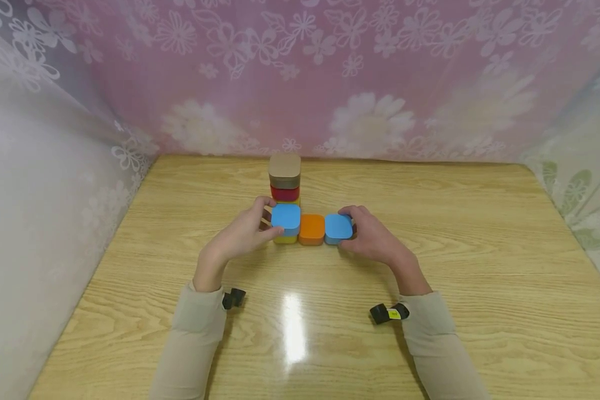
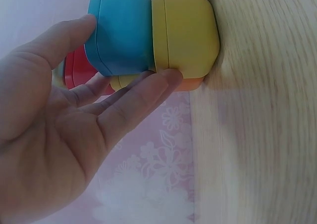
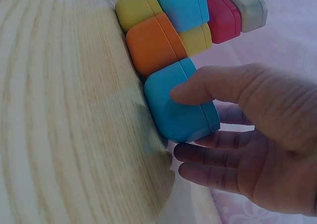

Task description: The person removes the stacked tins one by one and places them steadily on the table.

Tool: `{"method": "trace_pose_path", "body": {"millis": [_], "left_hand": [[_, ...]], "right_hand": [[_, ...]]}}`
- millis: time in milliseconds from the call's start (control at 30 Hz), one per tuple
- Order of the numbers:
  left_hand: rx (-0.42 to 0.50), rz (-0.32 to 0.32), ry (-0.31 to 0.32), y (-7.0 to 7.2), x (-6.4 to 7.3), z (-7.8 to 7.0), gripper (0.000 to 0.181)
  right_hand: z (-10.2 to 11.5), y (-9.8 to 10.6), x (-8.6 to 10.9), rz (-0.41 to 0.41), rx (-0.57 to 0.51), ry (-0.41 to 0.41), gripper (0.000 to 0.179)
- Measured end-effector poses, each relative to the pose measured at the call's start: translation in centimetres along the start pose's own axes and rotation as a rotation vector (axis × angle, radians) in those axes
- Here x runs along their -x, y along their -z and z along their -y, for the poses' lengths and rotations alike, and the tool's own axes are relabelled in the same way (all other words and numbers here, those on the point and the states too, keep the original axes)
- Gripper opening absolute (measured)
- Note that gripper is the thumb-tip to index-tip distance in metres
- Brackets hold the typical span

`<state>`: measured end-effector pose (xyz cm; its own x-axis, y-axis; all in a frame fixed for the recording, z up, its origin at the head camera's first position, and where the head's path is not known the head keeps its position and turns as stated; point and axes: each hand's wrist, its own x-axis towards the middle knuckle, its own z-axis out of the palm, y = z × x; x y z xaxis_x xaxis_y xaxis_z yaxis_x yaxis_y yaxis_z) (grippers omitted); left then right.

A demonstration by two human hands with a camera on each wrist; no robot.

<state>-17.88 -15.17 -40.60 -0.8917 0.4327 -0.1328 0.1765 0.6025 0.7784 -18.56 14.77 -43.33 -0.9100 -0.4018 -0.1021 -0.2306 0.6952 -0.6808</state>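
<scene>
My left hand (image 1: 247,229) holds the upper blue rounded box (image 1: 286,216) between thumb and fingers. That box sits on a yellow box (image 2: 188,33), which some of my left fingertips also touch in the left wrist view. My right hand (image 1: 375,236) grips another blue box (image 1: 338,226), thumb on the near side and fingers round the far side. It stands on the table at the row's right end. Between yellow and blue, an orange box (image 1: 312,229) stands close against both. Each box shows a lid seam.
Behind the left end rises a stack with a beige box (image 1: 285,166) on top, a red box (image 1: 285,193) below it and yellow underneath. The wooden table (image 1: 480,266) meets a pink flowered curtain (image 1: 280,83) at the back. Wrist cameras (image 1: 380,314) sit on both sleeves.
</scene>
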Motion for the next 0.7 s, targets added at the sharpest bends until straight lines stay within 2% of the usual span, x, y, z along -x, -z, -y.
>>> {"method": "trace_pose_path", "body": {"millis": [467, 700], "left_hand": [[0.013, 0.007, 0.004, -0.07, 0.25, -0.36, 0.057], [0.009, 0.005, 0.004, 0.01, 0.31, -0.36, 0.058]], "right_hand": [[-0.28, -0.04, 0.14, 0.005, 0.006, 0.014, 0.065], [-0.18, 0.3, 0.39, 0.044, -0.009, 0.013, 0.09]]}}
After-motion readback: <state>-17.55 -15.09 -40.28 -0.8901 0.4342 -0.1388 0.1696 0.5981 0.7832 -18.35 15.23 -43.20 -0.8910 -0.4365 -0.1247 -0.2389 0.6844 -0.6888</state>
